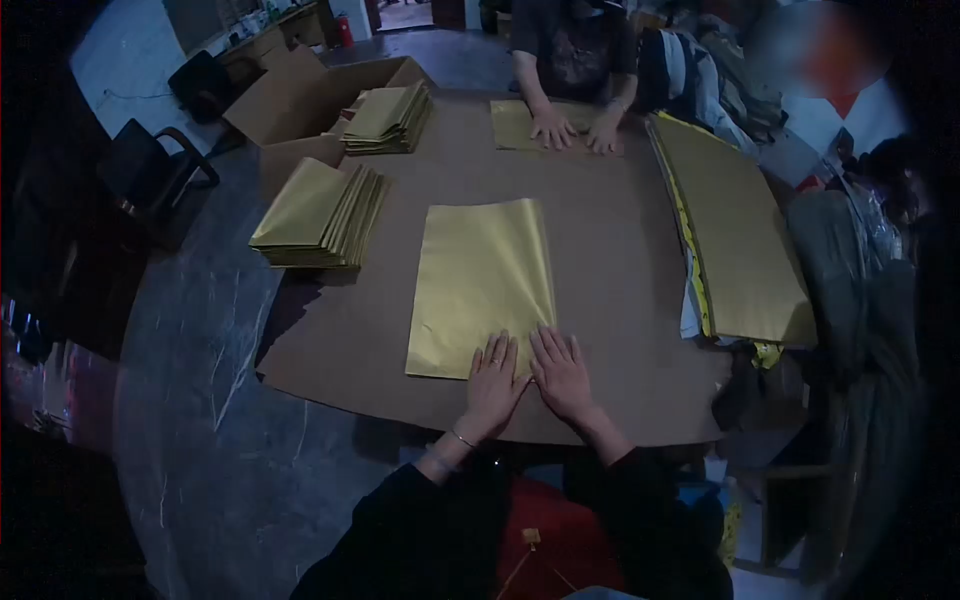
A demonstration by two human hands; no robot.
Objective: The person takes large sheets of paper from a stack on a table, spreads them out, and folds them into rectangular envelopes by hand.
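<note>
A gold sheet of paper (pixel 480 275) lies on the brown cardboard-covered table (pixel 620 280) in front of me, with a crease or fold running along its right side. My left hand (pixel 494 385) rests flat on its lower edge, fingers stretched out, a ring on one finger and a bracelet at the wrist. Beside it, thumbs nearly touching, my right hand (pixel 563 372) presses flat at the sheet's lower right corner. Neither hand grips anything.
Two stacks of folded gold paper, a nearer one (pixel 310 215) and a farther one (pixel 388 118), stand at left beside an open cardboard box (pixel 370 75). A thick gold sheet pile (pixel 735 235) lies at right. Across the table, a person's hands (pixel 575 130) press another gold sheet (pixel 512 125).
</note>
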